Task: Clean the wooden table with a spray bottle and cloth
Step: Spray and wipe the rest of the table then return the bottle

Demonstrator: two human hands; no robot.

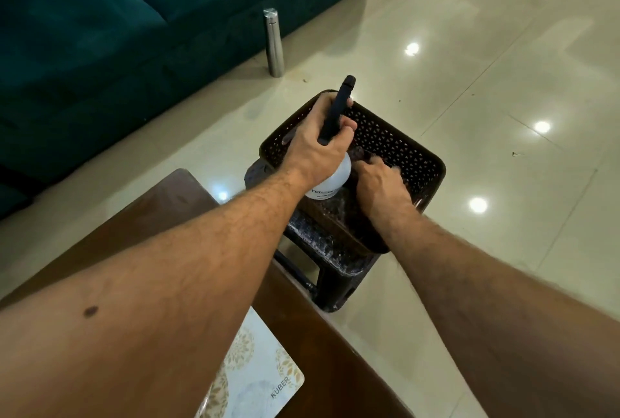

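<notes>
From the head view, your left hand [315,145] grips the spray bottle [330,172] by its black top, over the basket [402,149]. Lift it straight up, clear of the rim. Your right hand [379,179] reaches into the basket; whether it pinches a cloth I cannot tell. The bottle's body is white. The wooden surface [161,209] lies near, at your left.

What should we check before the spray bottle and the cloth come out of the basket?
1. Left hand grips the spray bottle by its black top: ok.
2. Bottle clear of the basket rim: not ok, its white body sits inside.
3. Right hand has a grip on the cloth: cannot tell, something dark lies under the fingers.
4. Basket steady on the stool: ok.
5. Wooden table bare for wiping: not ok, a patterned mat lies on it.
</notes>
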